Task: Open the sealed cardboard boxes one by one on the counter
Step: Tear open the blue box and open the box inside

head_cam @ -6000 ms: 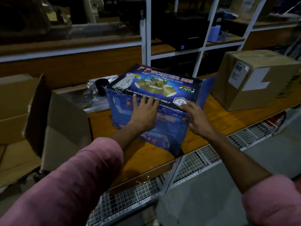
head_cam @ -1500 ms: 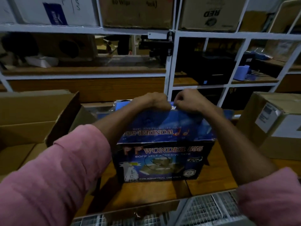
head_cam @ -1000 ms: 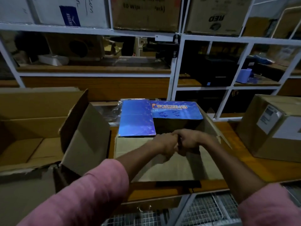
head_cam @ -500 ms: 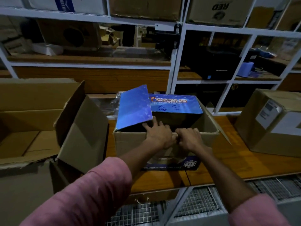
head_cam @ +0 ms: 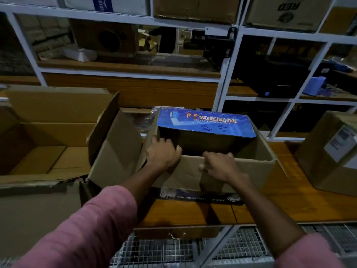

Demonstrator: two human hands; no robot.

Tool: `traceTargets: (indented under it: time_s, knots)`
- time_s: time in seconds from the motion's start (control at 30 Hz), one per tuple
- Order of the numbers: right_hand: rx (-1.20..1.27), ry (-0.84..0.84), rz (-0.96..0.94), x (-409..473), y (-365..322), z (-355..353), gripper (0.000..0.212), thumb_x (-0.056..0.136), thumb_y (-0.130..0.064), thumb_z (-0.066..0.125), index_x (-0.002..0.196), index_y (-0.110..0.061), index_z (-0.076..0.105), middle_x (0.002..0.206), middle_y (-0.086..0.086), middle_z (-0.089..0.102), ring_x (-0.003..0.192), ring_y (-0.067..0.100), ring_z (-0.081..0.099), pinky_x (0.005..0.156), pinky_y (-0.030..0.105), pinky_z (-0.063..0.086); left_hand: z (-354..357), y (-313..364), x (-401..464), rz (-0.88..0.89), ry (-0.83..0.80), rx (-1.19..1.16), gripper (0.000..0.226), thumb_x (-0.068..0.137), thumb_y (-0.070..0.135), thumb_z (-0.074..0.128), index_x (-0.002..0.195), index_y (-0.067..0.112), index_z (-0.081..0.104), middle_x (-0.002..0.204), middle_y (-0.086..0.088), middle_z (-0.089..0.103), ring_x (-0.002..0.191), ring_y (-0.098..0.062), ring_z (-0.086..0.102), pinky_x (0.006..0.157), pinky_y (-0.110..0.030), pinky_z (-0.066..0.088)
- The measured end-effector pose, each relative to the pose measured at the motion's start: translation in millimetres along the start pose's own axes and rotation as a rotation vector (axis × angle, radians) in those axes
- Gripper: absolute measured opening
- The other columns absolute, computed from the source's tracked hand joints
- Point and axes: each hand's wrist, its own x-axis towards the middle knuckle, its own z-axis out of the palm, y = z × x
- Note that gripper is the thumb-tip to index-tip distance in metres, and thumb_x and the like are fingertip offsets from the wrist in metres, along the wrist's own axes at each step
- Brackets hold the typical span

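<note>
The blue "Wonder 555" tape box (head_cam: 257, 167) stands open on the wooden counter (head_cam: 193, 211). Its far blue flap (head_cam: 204, 122) is raised; the near brown flap hangs down over the front face. My left hand (head_cam: 163, 153) rests on the near rim, fingers spread over the left inner edge. My right hand (head_cam: 218, 165) curls over the near flap's fold, fingers gripping it. The box's inside is dark; its contents cannot be made out. A sealed brown box (head_cam: 328, 151) with a white label sits at the right.
A large open brown carton (head_cam: 50, 136) stands to the left, one flap (head_cam: 116, 149) leaning against the blue box. White shelving (head_cam: 222, 88) with cartons rises behind. Wire mesh (head_cam: 173, 252) runs below the counter's front edge.
Since a second ago the near flap has folded down over the front and the left blue flap has gone down out of sight. My hands have moved apart along the near rim.
</note>
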Motion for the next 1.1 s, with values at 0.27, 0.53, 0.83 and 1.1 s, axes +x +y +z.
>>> traceTargets:
  time_s: [0.27,0.53,0.83,1.1]
  knots:
    - [0.061,0.134,0.004,-8,-30,8,0.005,0.096,-0.036,0.058,0.098,-0.033,0.054,0.095,-0.01,0.062,0.093,0.013,0.058,0.096,0.039,0.037,-4,-14,-17,-0.011,0.018,-0.076,0.049,0.1,0.055,0.035,0.092,0.016,0.062,0.103,-0.009,0.06,0.112,-0.03,0.045,0.075,-0.038,0.039]
    - [0.049,0.061,0.028,-32,-39,4,0.014,0.097,-0.032,0.058,0.11,-0.03,0.058,0.107,-0.008,0.064,0.102,0.013,0.058,0.095,0.035,0.031,1,-22,-43,0.053,0.09,-0.106,0.044,0.099,0.053,0.036,0.081,0.019,0.057,0.09,-0.005,0.058,0.096,-0.022,0.038,0.067,-0.034,0.038]
    - [0.181,-0.096,0.067,-56,-41,-7,0.014,0.102,-0.032,0.05,0.11,-0.038,0.06,0.109,-0.011,0.064,0.104,0.01,0.057,0.094,0.04,0.036,0,-31,-54,0.12,0.028,-0.09,0.049,0.097,0.056,0.032,0.098,0.017,0.06,0.106,-0.008,0.061,0.1,-0.027,0.04,0.082,-0.042,0.047]
    - [0.572,-0.052,0.216,-17,-34,-24,0.016,0.104,-0.026,0.05,0.108,-0.026,0.066,0.103,-0.003,0.069,0.101,0.012,0.066,0.082,0.025,0.052,-15,-15,-54,0.299,0.138,0.213,0.041,0.096,0.051,0.034,0.104,0.021,0.061,0.112,-0.005,0.063,0.115,-0.027,0.048,0.098,-0.053,0.032]
